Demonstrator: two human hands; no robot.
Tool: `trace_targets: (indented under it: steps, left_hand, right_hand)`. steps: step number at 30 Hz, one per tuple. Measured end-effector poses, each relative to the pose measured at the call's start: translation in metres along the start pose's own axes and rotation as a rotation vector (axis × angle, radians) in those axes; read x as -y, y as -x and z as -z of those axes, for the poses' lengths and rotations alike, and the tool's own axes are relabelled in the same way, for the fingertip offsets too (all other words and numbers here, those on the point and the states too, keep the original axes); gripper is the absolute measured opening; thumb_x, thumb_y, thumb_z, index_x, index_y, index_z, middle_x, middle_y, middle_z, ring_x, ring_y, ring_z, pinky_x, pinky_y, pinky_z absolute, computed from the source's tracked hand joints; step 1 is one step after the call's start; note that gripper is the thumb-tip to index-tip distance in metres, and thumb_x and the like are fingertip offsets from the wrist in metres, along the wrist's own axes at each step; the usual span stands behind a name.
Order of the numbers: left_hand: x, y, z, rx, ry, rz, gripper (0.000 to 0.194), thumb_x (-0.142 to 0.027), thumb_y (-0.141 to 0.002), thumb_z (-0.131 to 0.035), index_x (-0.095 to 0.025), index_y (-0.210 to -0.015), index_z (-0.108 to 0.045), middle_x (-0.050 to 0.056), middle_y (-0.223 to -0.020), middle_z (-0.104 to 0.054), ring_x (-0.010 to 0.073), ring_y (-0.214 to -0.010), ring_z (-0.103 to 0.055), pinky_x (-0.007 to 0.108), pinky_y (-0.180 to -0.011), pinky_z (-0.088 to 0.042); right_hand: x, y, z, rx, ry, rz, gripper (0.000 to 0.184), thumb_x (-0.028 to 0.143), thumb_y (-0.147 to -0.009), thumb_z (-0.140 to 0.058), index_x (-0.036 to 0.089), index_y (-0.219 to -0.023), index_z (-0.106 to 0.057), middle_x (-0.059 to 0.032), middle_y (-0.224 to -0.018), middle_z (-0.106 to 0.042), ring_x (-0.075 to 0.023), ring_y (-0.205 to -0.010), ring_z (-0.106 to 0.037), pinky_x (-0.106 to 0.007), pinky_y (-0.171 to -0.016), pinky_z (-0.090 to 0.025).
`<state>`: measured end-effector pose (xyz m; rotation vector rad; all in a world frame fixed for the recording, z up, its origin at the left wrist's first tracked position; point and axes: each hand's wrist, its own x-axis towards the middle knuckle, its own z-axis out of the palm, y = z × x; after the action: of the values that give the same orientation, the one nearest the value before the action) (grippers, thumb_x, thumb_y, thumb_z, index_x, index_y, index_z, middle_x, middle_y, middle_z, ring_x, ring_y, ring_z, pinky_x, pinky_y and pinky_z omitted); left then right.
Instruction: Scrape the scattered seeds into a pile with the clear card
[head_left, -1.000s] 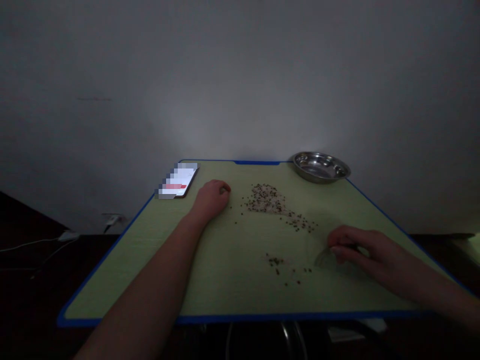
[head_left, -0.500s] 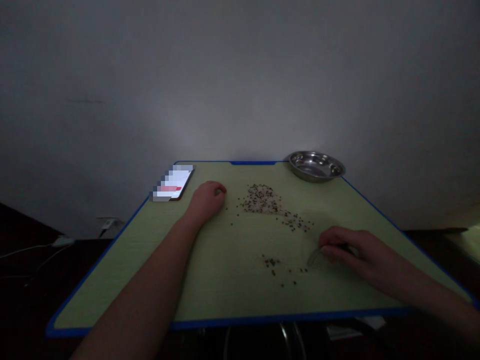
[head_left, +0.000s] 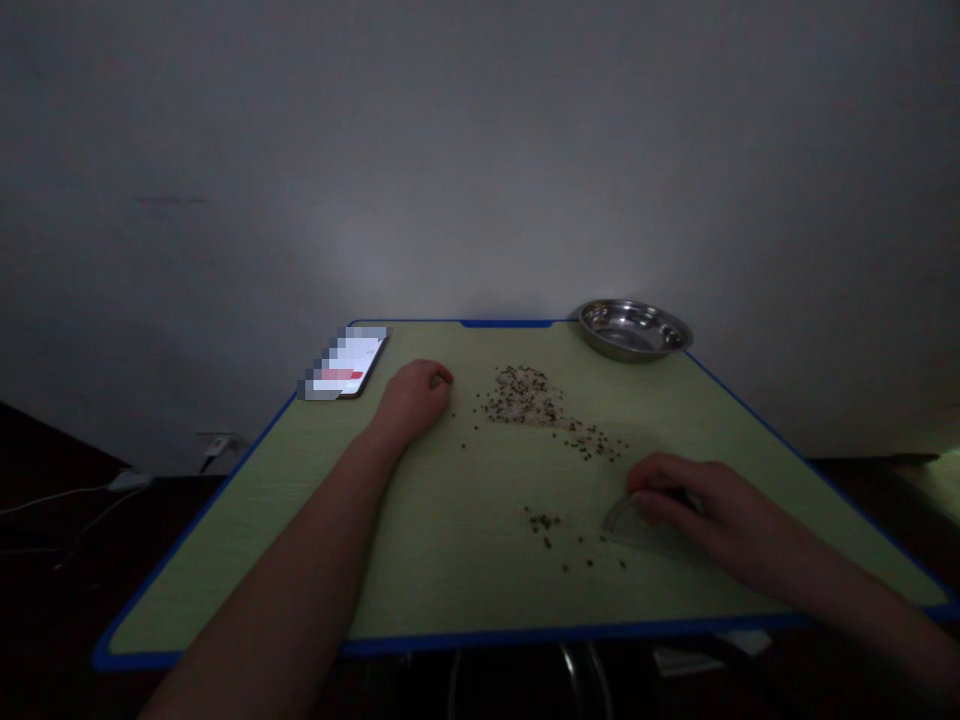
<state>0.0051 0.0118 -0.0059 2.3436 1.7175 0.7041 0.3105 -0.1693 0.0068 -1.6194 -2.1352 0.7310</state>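
Observation:
My right hand (head_left: 679,500) pinches a clear plastic protractor (head_left: 621,525) between thumb and fingers. Its curved edge faces left, low over the table, and my hand covers much of the rest. Just left of that edge lies a small group of dark, bean-like grains (head_left: 544,522), with a few single ones around it. My left hand (head_left: 420,395) rests on the table with its fingers curled and nothing visible in them. Between and beyond my hands spreads a pile of pale grains mixed with dark ones (head_left: 525,395), trailing off to the right.
A steel bowl (head_left: 634,345) stands at the table's far right corner. At the far left lies a phone (head_left: 349,362) with a lit screen. The green table (head_left: 442,560) has a blue rim and meets a grey wall. Cables (head_left: 120,485) hang at the left.
My right hand has shifted slightly left with the protractor, whose clear body shows more now. One dark grain appears near its lower edge. My left hand stays where it was.

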Motion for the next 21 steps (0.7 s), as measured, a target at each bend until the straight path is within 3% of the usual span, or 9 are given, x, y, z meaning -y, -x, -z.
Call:
trace_targets:
  steps: [11,21]
  left_hand:
    - [-0.002,0.000,0.001,0.005,-0.011,0.005,0.029,-0.019,-0.079,-0.045,-0.018,-0.094,-0.069,0.009,-0.108,-0.067,0.0224,-0.104,-0.059,0.037,-0.097,-0.044]
    - [-0.003,0.000,0.001,0.002,0.006,0.000,0.029,-0.018,-0.078,-0.045,-0.016,-0.093,-0.069,0.010,-0.108,-0.067,0.0227,-0.104,-0.059,0.037,-0.098,-0.043]
  right_hand:
    - [0.007,0.002,-0.008,0.033,-0.028,0.029,0.021,0.034,-0.095,-0.043,0.023,-0.088,-0.059,-0.0007,-0.079,-0.063,-0.0157,-0.071,-0.058,-0.029,-0.065,-0.044]
    - [0.020,-0.015,-0.020,0.013,-0.053,0.105,0.017,0.030,-0.093,-0.047,0.022,-0.090,-0.061,-0.0007,-0.083,-0.066,-0.0147,-0.073,-0.059,-0.027,-0.068,-0.045]
